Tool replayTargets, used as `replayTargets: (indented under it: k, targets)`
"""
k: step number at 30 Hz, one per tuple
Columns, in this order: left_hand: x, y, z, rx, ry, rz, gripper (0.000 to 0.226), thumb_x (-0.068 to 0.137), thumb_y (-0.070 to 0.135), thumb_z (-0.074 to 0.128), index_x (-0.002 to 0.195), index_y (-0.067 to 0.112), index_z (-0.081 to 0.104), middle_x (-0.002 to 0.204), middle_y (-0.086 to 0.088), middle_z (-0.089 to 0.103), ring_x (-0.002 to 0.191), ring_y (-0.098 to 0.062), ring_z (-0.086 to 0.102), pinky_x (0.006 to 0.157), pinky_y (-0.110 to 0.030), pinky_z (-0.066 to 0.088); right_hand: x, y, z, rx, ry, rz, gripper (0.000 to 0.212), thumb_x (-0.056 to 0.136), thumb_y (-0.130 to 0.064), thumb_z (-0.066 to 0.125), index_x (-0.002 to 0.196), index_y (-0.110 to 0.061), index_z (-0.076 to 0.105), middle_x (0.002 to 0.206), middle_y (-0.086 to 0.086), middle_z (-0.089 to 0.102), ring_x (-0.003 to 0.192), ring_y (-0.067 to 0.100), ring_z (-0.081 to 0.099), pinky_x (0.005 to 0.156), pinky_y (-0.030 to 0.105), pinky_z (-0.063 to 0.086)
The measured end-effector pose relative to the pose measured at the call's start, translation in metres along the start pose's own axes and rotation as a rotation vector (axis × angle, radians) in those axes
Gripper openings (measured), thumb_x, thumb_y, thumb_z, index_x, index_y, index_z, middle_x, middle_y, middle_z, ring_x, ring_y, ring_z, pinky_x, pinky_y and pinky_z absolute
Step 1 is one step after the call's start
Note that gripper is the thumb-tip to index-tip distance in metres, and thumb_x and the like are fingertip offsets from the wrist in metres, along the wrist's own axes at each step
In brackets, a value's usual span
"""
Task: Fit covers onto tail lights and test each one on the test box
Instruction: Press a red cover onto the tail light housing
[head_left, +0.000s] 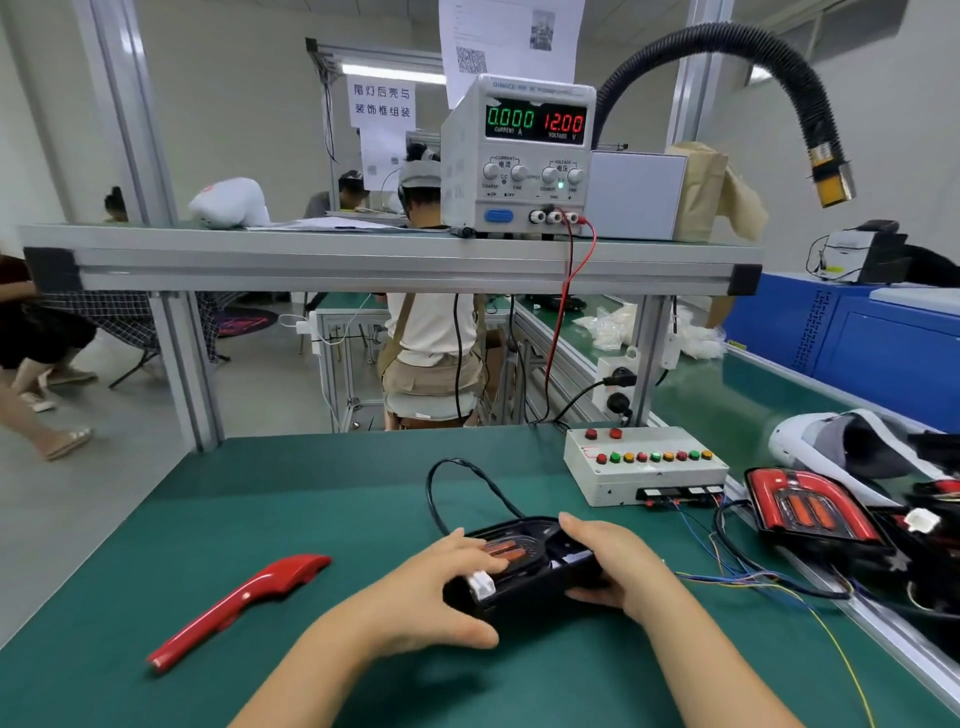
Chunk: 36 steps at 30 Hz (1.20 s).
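A black tail light (535, 566) with orange-red inserts and a white connector lies on the green mat in front of me. My left hand (441, 587) grips its near left end, fingers laid over the top. Its right end is held by my right hand (608, 561), fingers curled round the housing. A black cable runs from the light back in a loop. A red cover (239, 603) lies loose on the mat to the left. The white test box (644, 467) with coloured buttons stands at the back right.
A second tail light (810, 514) with a red lens and a white shell part (852, 447) lie on the conveyor at the right, among thin coloured wires. A power supply (519, 156) reading 12.00 V sits on the shelf above. People work at benches behind.
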<state>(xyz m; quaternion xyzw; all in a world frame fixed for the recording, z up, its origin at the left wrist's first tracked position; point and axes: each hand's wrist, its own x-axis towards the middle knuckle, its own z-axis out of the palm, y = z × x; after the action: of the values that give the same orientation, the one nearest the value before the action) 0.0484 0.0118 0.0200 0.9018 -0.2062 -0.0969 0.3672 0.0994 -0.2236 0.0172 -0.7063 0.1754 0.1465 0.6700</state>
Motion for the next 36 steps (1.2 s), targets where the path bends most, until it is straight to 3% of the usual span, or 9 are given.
replayTargets:
  k: [4, 7, 12, 14, 17, 21, 26, 31, 36]
  targets:
    - [-0.013, 0.003, -0.009, -0.105, -0.060, -0.011, 0.046, 0.063, 0.039, 0.077, 0.104, 0.053, 0.061, 0.140, 0.032, 0.032, 0.135, 0.016, 0.007, 0.110, -0.020, 0.013, -0.009, 0.010, 0.002, -0.005, -0.013, -0.050, 0.028, 0.090, -0.036, 0.065, 0.105, -0.013, 0.064, 0.098, 0.008, 0.068, 0.078, 0.022, 0.067, 0.052, 0.028, 0.055]
    - [-0.021, 0.005, -0.016, -0.234, -0.018, -0.019, 0.026, 0.075, 0.021, 0.076, 0.093, 0.036, 0.067, 0.138, 0.025, 0.044, 0.134, 0.011, 0.026, 0.111, -0.022, 0.023, -0.016, 0.017, 0.000, 0.042, -0.019, -0.066, 0.027, 0.090, -0.033, 0.067, 0.104, -0.010, 0.063, 0.097, 0.009, 0.071, 0.076, 0.022, 0.070, 0.053, 0.030, 0.056]
    - [-0.033, 0.003, -0.035, -0.436, 0.141, -0.036, 0.007, 0.091, 0.012, 0.062, 0.094, 0.017, 0.066, 0.128, 0.013, 0.058, 0.113, 0.006, 0.056, 0.086, -0.004, 0.041, -0.026, 0.030, -0.007, 0.089, -0.119, -0.067, 0.026, 0.089, -0.028, 0.067, 0.104, -0.007, 0.068, 0.093, 0.011, 0.075, 0.077, 0.022, 0.073, 0.062, 0.034, 0.058]
    - [-0.029, -0.001, -0.042, -0.366, 0.290, -0.053, 0.011, 0.095, 0.012, 0.055, 0.097, 0.019, 0.063, 0.126, 0.013, 0.059, 0.112, 0.006, 0.056, 0.085, -0.003, 0.039, -0.030, 0.035, -0.009, 0.103, -0.147, -0.079, 0.022, 0.089, -0.027, 0.066, 0.106, -0.013, 0.066, 0.095, 0.007, 0.076, 0.079, 0.020, 0.072, 0.062, 0.032, 0.057]
    - [-0.017, -0.010, -0.043, 0.003, 0.444, -0.169, 0.019, 0.096, 0.011, 0.052, 0.090, 0.026, 0.063, 0.123, 0.009, 0.060, 0.114, -0.008, 0.056, 0.097, -0.019, 0.040, -0.034, 0.039, -0.011, 0.128, -0.209, -0.119, 0.024, 0.087, -0.023, 0.066, 0.110, -0.018, 0.062, 0.101, 0.003, 0.075, 0.082, 0.018, 0.071, 0.064, 0.032, 0.056]
    - [-0.007, -0.025, -0.028, 0.340, 0.290, -0.294, 0.028, 0.095, 0.012, 0.045, 0.109, 0.024, 0.067, 0.122, 0.007, 0.063, 0.113, -0.013, 0.057, 0.097, -0.024, 0.042, -0.041, 0.041, -0.011, 0.128, -0.297, -0.154, 0.032, 0.083, -0.023, 0.068, 0.114, -0.020, 0.060, 0.105, 0.005, 0.073, 0.089, 0.023, 0.070, 0.070, 0.035, 0.056]
    - [-0.022, -0.035, -0.038, 0.156, 0.198, -0.325, 0.031, 0.097, 0.019, 0.045, 0.119, 0.033, 0.062, 0.129, 0.017, 0.055, 0.120, -0.006, 0.051, 0.101, -0.020, 0.037, -0.043, 0.042, -0.009, 0.101, -0.336, -0.164, 0.047, 0.072, -0.032, 0.071, 0.115, -0.016, 0.061, 0.108, 0.010, 0.072, 0.096, 0.028, 0.069, 0.081, 0.042, 0.055]
    - [-0.054, -0.057, -0.097, 0.433, 0.358, -0.578, 0.031, 0.096, 0.023, 0.048, 0.124, 0.020, 0.060, 0.131, 0.002, 0.057, 0.119, -0.016, 0.053, 0.099, -0.023, 0.038, -0.042, 0.043, -0.006, 0.186, -0.366, -0.102, 0.029, 0.089, -0.030, 0.062, 0.116, -0.018, 0.061, 0.109, 0.011, 0.072, 0.087, 0.029, 0.071, 0.068, 0.042, 0.057]
    - [-0.090, -0.081, -0.117, 0.438, 0.139, -0.841, 0.058, 0.082, 0.041, 0.067, 0.135, 0.022, 0.050, 0.137, 0.004, 0.053, 0.123, -0.016, 0.051, 0.104, -0.031, 0.040, -0.041, 0.047, 0.003, 0.249, -0.389, -0.037, 0.029, 0.089, -0.031, 0.060, 0.117, -0.021, 0.063, 0.111, 0.013, 0.071, 0.092, 0.035, 0.071, 0.072, 0.050, 0.057]
